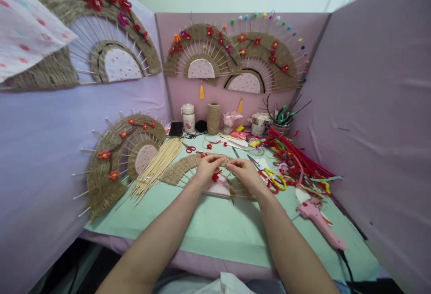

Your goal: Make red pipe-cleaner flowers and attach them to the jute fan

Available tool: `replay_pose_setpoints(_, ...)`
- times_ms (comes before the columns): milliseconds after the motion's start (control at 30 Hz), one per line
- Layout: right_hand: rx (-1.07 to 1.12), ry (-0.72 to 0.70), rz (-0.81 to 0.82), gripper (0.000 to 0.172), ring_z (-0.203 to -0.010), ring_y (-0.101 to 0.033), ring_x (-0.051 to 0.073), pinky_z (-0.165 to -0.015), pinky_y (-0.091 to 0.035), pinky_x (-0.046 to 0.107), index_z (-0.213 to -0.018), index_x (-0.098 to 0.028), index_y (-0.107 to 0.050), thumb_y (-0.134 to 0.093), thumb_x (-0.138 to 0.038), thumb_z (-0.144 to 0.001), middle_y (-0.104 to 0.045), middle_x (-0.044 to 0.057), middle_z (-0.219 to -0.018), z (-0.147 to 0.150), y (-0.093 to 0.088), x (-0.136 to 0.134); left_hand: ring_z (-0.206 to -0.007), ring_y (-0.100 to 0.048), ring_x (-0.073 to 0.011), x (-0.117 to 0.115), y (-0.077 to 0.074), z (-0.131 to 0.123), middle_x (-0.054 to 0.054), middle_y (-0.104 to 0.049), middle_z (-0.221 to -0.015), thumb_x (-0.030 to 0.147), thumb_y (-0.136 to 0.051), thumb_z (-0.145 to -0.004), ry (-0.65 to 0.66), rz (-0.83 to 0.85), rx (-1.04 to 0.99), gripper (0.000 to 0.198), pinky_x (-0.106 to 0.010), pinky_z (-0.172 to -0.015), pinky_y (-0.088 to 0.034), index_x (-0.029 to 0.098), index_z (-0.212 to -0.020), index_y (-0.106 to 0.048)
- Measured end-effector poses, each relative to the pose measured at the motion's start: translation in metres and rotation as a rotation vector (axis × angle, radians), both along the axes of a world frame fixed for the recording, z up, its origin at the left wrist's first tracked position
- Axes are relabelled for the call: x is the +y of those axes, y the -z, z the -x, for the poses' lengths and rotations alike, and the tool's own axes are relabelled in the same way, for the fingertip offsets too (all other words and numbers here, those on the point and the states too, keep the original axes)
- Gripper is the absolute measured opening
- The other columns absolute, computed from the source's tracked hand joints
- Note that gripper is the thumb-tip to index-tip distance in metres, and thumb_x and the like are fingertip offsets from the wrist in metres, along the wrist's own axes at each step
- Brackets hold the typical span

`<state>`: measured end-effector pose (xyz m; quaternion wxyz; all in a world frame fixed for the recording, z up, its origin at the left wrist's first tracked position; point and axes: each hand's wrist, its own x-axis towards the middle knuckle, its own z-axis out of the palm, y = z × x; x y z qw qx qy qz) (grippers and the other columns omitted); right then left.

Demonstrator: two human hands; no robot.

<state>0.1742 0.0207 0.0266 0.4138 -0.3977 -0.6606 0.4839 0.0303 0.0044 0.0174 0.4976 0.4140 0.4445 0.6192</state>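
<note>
A half-round fan wound with brown twine (177,171) lies on the table, with thin sticks and a dotted cloth centre (220,186). Over its upper edge, my left hand (209,168) is closed in a pinch, thumb and fingertips together. My right hand (246,173) pinches close beside it, the fingertips almost meeting. Whatever sits between the fingers is too small to make out. A red flower (215,176) shows just below the hands, over the cloth centre. Part of the fan is covered by both hands.
To the right lie yellow-handled scissors (278,178), a heap of coloured pipe cleaners (289,155) and a pink glue gun (321,226). A bundle of thin sticks (158,166) is at the left. A twine spool (213,119) and white bottle (188,118) stand behind.
</note>
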Motion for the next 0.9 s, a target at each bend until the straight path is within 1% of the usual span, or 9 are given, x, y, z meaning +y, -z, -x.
replay_pose_setpoints(67,-0.003,-0.005,0.001,0.028,-0.061,-0.05,0.013,-0.06,-0.037,0.025,-0.073,-0.014,-0.068,-0.064,-0.042,-0.067,-0.063,0.001,-0.066,0.0,0.001,0.001,-0.047,-0.037,-0.004,0.0,0.001,0.0,0.002,-0.054,-0.057,0.038,-0.076,-0.054,0.001,-0.008,-0.011,0.033,-0.02,-0.046,-0.027,0.013,-0.073,-0.067)
replay_pose_setpoints(133,0.002,0.002,0.0,0.03,-0.061,-0.05,0.013,-0.06,-0.037,0.025,-0.074,-0.014,-0.068,-0.064,-0.043,-0.067,-0.063,0.001,-0.067,0.0,0.001,0.002,-0.047,-0.038,-0.0041,0.0,0.001,0.0,0.001,-0.055,-0.059,0.038,-0.076,-0.055,0.012,-0.006,-0.023,0.034,-0.019,-0.046,-0.028,0.014,-0.078,-0.068)
replay_pose_setpoints(233,0.02,0.005,-0.004,0.032,-0.063,-0.051,0.014,-0.06,-0.038,0.025,-0.074,-0.014,-0.068,-0.064,-0.045,-0.067,-0.064,0.002,-0.069,-0.001,0.003,0.004,-0.049,-0.04,-0.004,-0.001,-0.001,0.0,0.0,-0.059,-0.065,0.038,-0.076,-0.055,0.043,0.041,-0.041,0.039,-0.019,-0.045,-0.028,0.014,-0.085,-0.069)
replay_pose_setpoints(400,0.004,-0.03,-0.037,0.03,-0.065,-0.053,0.014,-0.062,-0.038,0.025,-0.073,-0.015,-0.067,-0.062,-0.044,-0.07,-0.065,0.001,-0.069,-0.001,0.005,0.005,-0.048,-0.037,-0.0025,-0.005,-0.005,-0.003,-0.002,-0.06,-0.068,0.038,-0.079,-0.05,0.053,0.104,-0.06,0.038,-0.018,-0.043,-0.025,0.012,-0.075,-0.069)
replay_pose_setpoints(533,-0.017,-0.053,-0.048,0.028,-0.064,-0.053,0.014,-0.062,-0.039,0.025,-0.072,-0.016,-0.068,-0.062,-0.043,-0.07,-0.065,0.001,-0.068,-0.001,0.008,0.006,-0.045,-0.034,-0.0018,-0.007,-0.007,-0.005,0.0,-0.057,-0.062,0.038,-0.079,-0.05,0.069,0.078,-0.063,0.035,-0.018,-0.042,-0.022,0.012,-0.07,-0.067)
replay_pose_setpoints(633,0.038,-0.018,-0.041,0.026,-0.068,-0.056,0.015,-0.065,-0.041,0.026,-0.076,-0.016,-0.07,-0.063,-0.041,-0.07,-0.068,0.002,-0.074,-0.001,0.009,0.008,-0.043,-0.033,-0.0019,-0.007,-0.008,-0.005,0.0,-0.056,-0.06,0.039,-0.078,-0.051,0.033,0.065,-0.048,0.034,-0.019,-0.043,-0.024,0.012,-0.07,-0.068)
replay_pose_setpoints(767,0.098,0.024,-0.041,0.025,-0.069,-0.057,0.016,-0.064,-0.042,0.027,-0.08,-0.016,-0.068,-0.064,-0.038,-0.068,-0.068,0.004,-0.078,0.0,0.01,0.01,-0.051,-0.044,-0.0058,-0.006,-0.008,-0.004,-0.003,-0.062,-0.066,0.038,-0.077,-0.051,-0.05,0.003,0.061,0.032,-0.021,-0.05,-0.031,0.012,-0.068,-0.07)
replay_pose_setpoints(833,0.12,0.032,-0.057,0.028,-0.064,-0.055,0.014,-0.06,-0.041,0.026,-0.086,-0.017,-0.064,-0.066,-0.037,-0.066,-0.065,0.002,-0.071,0.002,0.011,0.01,-0.056,-0.047,-0.0075,-0.005,-0.007,-0.003,-0.005,-0.063,-0.069,0.038,-0.077,-0.052,-0.041,-0.008,0.085,0.031,-0.022,-0.052,-0.033,0.013,-0.069,-0.071)
replay_pose_setpoints(900,0.141,0.055,-0.081,0.034,-0.057,-0.052,0.012,-0.055,-0.039,0.024,-0.092,-0.018,-0.058,-0.068,-0.037,-0.065,-0.061,-0.002,-0.063,0.003,0.012,0.01,-0.056,-0.048,-0.0077,-0.005,-0.006,-0.003,-0.005,-0.064,-0.07,0.039,-0.077,-0.052,-0.012,0.022,0.057,0.033,-0.021,-0.052,-0.033,0.013,-0.07,-0.071)
